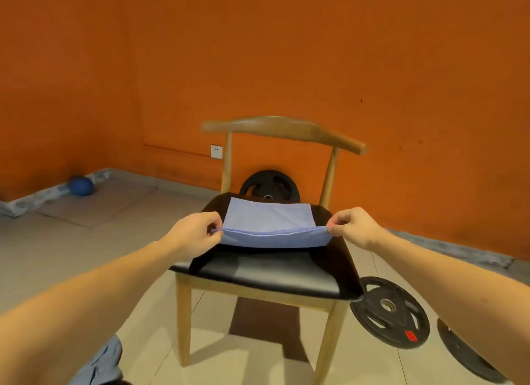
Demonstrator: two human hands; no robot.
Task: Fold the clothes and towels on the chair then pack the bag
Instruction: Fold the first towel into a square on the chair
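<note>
A light blue towel (268, 218) lies folded on a black garment (332, 247) spread over the black seat of a wooden chair (282, 126). My left hand (195, 235) pinches the towel's near left corner. My right hand (351, 226) pinches its near right corner. The near edge is lifted a little off the garment and stretched between both hands. No bag is in view.
Black weight plates lie on the tiled floor: one (390, 313) right of the chair, another (470, 356) at the lower right, one (269, 185) leaning behind the chair. A blue ball (81, 185) rests by the orange wall at left.
</note>
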